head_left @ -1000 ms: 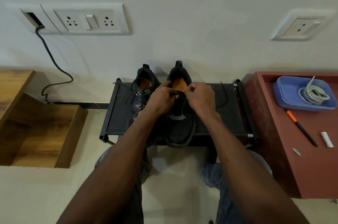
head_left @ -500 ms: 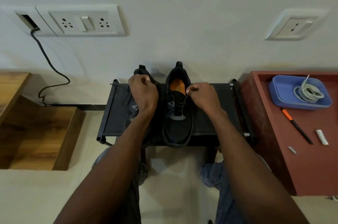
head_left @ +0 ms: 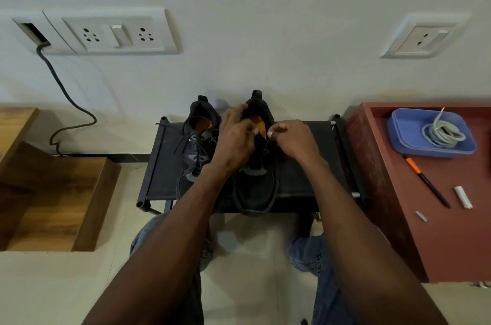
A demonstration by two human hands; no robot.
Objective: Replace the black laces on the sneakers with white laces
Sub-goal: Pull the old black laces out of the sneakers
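Two black sneakers with orange insoles stand side by side on a low black rack (head_left: 159, 181), toes toward me. The left sneaker (head_left: 195, 154) has its black lace loose. Both my hands are over the right sneaker (head_left: 256, 186). My right hand (head_left: 295, 141) pinches a thin black lace (head_left: 266, 144) at the shoe's top eyelets. My left hand (head_left: 235, 141) has its fingers curled at the tongue near the opening; what it holds is hidden. The coiled white laces (head_left: 442, 133) lie in a blue tray (head_left: 403, 138) on the right.
A red-brown table (head_left: 398, 218) at the right carries the tray, an orange-and-black pen (head_left: 425, 181), a white cap (head_left: 462, 197) and a small grey piece (head_left: 422, 216). Wooden steps (head_left: 53, 192) rise on the left. A black cable (head_left: 66, 101) hangs from the wall sockets. My knees sit below the rack.
My left hand moved from the left sneaker back to the right sneaker's opening. My right hand stayed at the top eyelets with the lace.
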